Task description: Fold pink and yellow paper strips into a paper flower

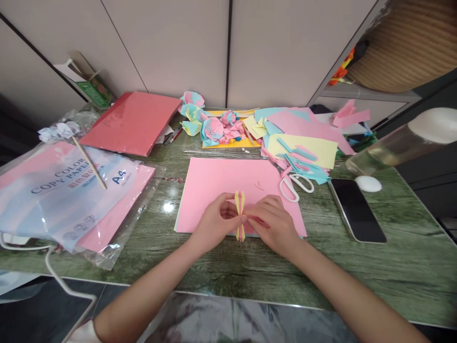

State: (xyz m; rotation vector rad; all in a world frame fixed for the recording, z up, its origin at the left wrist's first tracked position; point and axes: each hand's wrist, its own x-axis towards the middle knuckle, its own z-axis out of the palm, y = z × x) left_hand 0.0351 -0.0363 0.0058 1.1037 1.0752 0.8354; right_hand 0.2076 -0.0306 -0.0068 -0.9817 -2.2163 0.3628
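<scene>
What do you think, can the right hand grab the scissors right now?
Probably yes: the scissors' white loops lie uncovered near the right hand, though that hand is busy at the folded paper.

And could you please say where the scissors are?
In the head view, the scissors lie right of centre, partly on the pink sheet, left of the phone.

Surface: I see a green, streaked top [403, 271] through my head camera.
Left: clear-wrapped packet of A4 copy paper [71, 190]; behind it, a flat red folder [132, 124].
Centre: pink-topped paper stack [214, 181]; beyond it, I note thin wires [221, 153] and a yellow board [235, 144].
Right: dark-screened phone [359, 212], white oval object [368, 184] just beside it; translucent container [378, 147] behind.
</scene>
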